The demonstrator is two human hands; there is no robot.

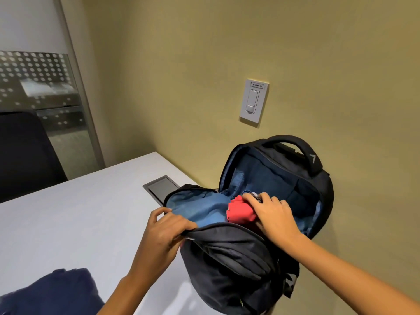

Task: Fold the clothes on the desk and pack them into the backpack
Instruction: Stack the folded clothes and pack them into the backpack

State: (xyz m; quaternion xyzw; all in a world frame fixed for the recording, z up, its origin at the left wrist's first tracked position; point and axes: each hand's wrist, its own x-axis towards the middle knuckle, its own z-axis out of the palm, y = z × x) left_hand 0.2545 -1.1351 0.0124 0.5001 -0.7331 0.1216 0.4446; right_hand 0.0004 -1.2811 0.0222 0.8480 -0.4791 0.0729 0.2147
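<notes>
A black backpack (236, 258) with blue lining stands open on the white desk (68, 219) against the wall. My left hand (166, 233) grips the front edge of its opening and holds it wide. My right hand (270, 214) is inside the opening, its fingers curled over a folded red garment (238, 212) that sits in the main compartment. A bit of patterned cloth shows just beyond my right fingers. A dark navy garment (56, 292) lies on the desk at the lower left.
A grey cable hatch (161, 188) is set into the desk behind the backpack. A dark chair (22, 153) stands at the desk's far left side. A wall switch (253, 103) is above the backpack.
</notes>
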